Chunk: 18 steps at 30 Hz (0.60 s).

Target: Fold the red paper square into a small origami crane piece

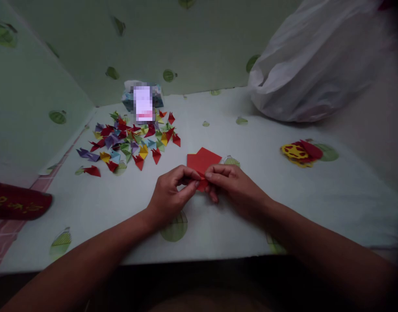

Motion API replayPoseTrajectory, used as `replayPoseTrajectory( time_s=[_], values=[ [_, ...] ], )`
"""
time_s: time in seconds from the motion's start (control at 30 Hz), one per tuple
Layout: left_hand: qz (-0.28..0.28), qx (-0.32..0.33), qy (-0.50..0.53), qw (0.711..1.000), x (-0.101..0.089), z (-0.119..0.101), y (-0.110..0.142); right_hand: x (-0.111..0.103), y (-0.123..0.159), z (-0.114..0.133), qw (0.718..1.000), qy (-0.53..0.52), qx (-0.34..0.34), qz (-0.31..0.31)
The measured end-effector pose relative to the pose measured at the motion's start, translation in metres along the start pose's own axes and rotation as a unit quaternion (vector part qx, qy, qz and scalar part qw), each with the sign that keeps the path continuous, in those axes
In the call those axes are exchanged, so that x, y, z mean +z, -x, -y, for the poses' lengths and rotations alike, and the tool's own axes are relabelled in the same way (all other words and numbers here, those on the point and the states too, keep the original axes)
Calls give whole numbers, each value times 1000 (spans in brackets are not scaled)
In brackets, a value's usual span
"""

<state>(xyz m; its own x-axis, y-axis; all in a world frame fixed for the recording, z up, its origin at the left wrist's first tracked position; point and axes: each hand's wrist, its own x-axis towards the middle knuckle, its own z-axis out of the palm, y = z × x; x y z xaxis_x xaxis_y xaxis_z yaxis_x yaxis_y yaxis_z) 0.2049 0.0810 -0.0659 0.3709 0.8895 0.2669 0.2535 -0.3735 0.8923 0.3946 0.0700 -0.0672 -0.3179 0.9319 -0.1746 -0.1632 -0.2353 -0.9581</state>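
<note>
My left hand (171, 190) and my right hand (229, 184) meet at the middle of the white surface (283, 203). Both pinch a small red paper piece (202, 185) between fingertips, partly hidden by my fingers. Just behind my hands lie a few flat red paper sheets (203, 159). To the far left a pile of several small folded paper triangles (130, 141) in red, purple, yellow, green and blue is spread out.
A blurred packet (143, 102) stands behind the pile near the back wall. A big white plastic bag (318, 60) fills the back right. A red and yellow patterned item (301, 152) lies at the right. A dark red pouch (18, 201) sits at the left edge.
</note>
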Motion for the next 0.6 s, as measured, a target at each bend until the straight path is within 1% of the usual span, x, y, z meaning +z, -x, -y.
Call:
replayPoseTrajectory(
  time_s=[0.2,0.3,0.43,0.5,0.6],
  values=[
    [-1,6,-13,1000,1,0,1,0,0,3,1000,14,1,0],
    [-6,-3,-8,1000,1,0,0,-1,0,4,999,44,-9,0],
    [-16,-22,23,999,1,1,0,0,1,6,995,92,-27,-10],
    [-9,-24,27,999,1,0,0,0,2,7,994,106,-29,-11],
    [11,-15,17,1000,1,-1,0,0,2,7,993,117,-21,7]
  ],
)
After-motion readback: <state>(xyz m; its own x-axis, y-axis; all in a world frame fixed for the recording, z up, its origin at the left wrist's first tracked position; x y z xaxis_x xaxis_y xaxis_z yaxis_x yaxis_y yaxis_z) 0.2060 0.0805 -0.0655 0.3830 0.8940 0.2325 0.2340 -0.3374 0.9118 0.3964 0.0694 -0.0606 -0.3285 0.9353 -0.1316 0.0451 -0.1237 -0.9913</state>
